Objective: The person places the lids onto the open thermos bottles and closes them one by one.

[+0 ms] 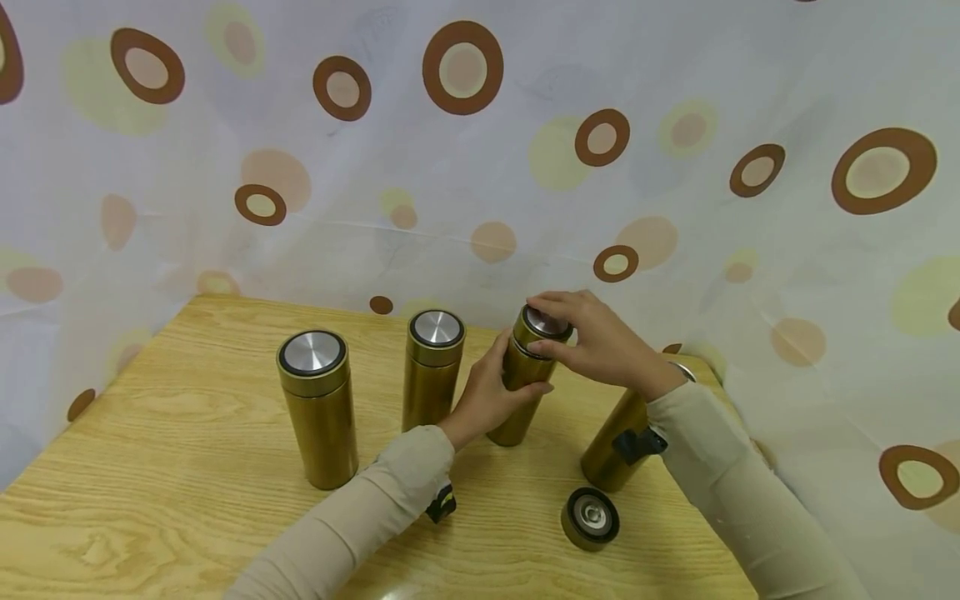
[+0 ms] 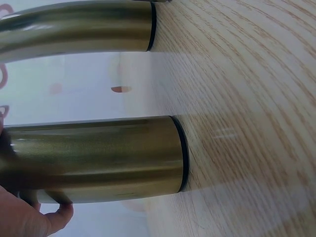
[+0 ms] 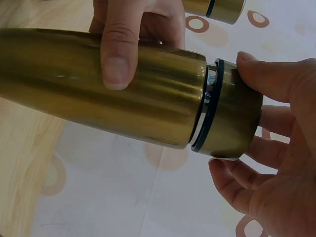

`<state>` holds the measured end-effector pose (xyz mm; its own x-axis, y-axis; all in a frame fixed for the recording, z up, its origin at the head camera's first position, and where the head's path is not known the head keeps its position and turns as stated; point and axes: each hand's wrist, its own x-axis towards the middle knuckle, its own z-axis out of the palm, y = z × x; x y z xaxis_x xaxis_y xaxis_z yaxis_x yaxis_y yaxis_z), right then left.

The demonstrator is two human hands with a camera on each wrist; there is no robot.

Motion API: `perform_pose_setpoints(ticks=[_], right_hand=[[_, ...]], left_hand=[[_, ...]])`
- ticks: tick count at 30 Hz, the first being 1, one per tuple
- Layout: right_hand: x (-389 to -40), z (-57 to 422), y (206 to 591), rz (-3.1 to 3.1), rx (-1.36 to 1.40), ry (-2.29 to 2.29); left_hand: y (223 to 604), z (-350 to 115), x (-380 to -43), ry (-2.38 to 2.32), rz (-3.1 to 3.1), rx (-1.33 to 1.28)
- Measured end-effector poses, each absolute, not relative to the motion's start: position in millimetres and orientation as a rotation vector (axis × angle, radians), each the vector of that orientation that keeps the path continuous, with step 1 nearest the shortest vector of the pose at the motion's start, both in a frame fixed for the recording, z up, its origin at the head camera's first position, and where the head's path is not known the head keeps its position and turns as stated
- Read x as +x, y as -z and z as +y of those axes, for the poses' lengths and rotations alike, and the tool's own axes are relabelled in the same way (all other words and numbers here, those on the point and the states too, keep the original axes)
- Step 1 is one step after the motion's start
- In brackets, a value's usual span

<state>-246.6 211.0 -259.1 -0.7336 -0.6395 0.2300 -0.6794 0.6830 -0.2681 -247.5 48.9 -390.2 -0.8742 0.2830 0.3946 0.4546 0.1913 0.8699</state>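
A gold-brown metal thermos flask (image 1: 514, 427) stands on the table between the two hands. My left hand (image 1: 486, 393) grips its body, thumb across the near side in the right wrist view. At the top, my right hand (image 1: 603, 343) holds the lid (image 3: 232, 113) by its rim with thumb and fingers. In the right wrist view a narrow gap with a bright metal neck shows between lid and body. The left wrist view has the lower part of the flask body (image 2: 98, 158), its dark base ring on the wood.
Two lidded flasks stand to the left, one nearer (image 1: 324, 433) and one farther (image 1: 431, 383). Behind the right wrist is another flask (image 1: 611, 454), its top mostly hidden. A loose lid (image 1: 590, 518) lies underside up on the wooden table (image 1: 187, 417). A patterned cloth (image 1: 480, 167) hangs behind.
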Motion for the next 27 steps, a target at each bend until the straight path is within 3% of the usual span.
perform_pose_setpoints(ticks=[27], right_hand=[[-250, 209, 249, -2.845, 1.194, -0.401]], left_hand=[[390, 49, -247, 1.764, -2.306, -0.722]])
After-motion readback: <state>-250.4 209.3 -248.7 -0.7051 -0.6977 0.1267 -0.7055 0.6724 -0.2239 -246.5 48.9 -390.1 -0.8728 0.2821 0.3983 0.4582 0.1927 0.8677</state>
